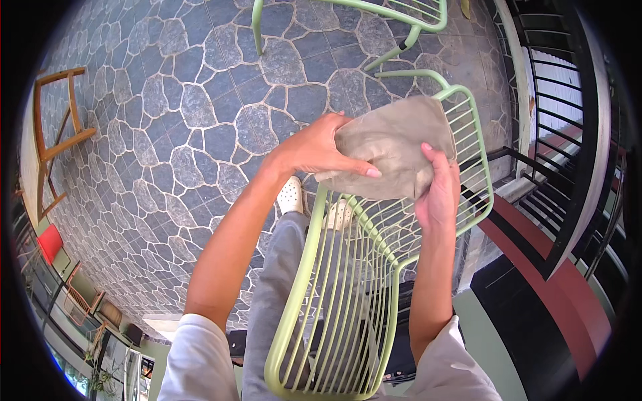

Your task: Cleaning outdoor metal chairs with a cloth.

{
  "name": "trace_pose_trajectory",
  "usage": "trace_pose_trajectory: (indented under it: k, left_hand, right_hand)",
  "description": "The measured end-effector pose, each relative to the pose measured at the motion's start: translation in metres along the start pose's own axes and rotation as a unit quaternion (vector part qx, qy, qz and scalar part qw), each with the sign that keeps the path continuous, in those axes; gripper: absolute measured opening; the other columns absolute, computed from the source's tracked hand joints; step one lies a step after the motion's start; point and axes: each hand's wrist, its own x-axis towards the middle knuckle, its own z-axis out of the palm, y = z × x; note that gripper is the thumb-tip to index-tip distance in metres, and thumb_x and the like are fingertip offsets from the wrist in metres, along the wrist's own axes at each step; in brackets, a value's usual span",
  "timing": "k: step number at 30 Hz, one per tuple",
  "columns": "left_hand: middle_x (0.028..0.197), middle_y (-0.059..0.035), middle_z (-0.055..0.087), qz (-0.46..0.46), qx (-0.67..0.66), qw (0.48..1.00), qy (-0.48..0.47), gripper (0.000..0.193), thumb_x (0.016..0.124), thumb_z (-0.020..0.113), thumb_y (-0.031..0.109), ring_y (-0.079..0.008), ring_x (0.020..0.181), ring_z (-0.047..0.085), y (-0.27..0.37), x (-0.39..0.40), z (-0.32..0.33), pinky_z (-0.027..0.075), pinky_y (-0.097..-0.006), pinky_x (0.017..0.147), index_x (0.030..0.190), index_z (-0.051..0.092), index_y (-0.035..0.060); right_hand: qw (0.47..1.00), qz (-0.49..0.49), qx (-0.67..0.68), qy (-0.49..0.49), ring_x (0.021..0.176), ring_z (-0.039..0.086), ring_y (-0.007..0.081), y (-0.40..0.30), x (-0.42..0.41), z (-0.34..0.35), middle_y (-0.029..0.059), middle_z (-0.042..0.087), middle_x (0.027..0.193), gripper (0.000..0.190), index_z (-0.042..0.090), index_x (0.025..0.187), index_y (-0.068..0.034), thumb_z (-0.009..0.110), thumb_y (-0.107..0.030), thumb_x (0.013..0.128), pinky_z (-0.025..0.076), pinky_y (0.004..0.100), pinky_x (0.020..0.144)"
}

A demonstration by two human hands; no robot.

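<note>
Both my hands grip a folded beige cloth piece [396, 130], which looks soft and creased; whether it is a cap, a pouch or plain fabric I cannot tell. My left hand [321, 143] has it by the left edge, thumb lying across the near face and the other fingers mostly hidden behind. On the right side, my right hand [441, 188] pinches the lower corner with its thumb on top. The cloth is above the seat of a light green metal-rod chair [396, 263], whose slatted back stands closest to my body.
A second green metal chair [416, 22] stands beyond. Stone-patterned paving [215, 135] covers the ground, with my cream clogs [290, 195] on it. Black metal railings [556, 105] run along the right. At far left is a wooden-framed piece of furniture [70, 143], with a red object [50, 243] below.
</note>
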Motion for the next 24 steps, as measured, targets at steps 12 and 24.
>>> trace_pose_trajectory:
  k: [12, 24]
  left_hand:
    - [0.108, -0.0104, 0.072, -0.069, -0.285, 0.947, 0.134, 0.042, 0.097, 0.065, 0.032, -0.0153, 0.097, 0.068, -0.057, -0.011, -0.022, 0.054, -0.0344, 0.087, 0.122, 0.065, -0.0021]
    - [0.104, -0.0076, 0.073, -0.041, -0.15, 0.978, 0.136, 0.034, 0.085, 0.06, -0.008, -0.0136, 0.095, 0.066, -0.054, -0.056, -0.039, 0.052, -0.0316, 0.084, 0.117, 0.068, -0.0001]
  right_hand:
    - [0.779, -0.279, -0.543, -0.142, 0.101, 0.065, 0.0211, 0.02, 0.043, 0.041, 0.0149, 0.069, 0.109, 0.029, 0.07, 0.118, -0.007, 0.066, -0.009, 0.09, 0.051, 0.0339, 0.089]
    - [0.845, -0.24, -0.409, -0.246, 0.143, 0.038, 0.0363, 0.058, 0.044, 0.049, 0.0157, 0.044, 0.152, 0.062, 0.07, 0.125, -0.016, 0.085, -0.015, 0.065, 0.031, 0.0497, 0.118]
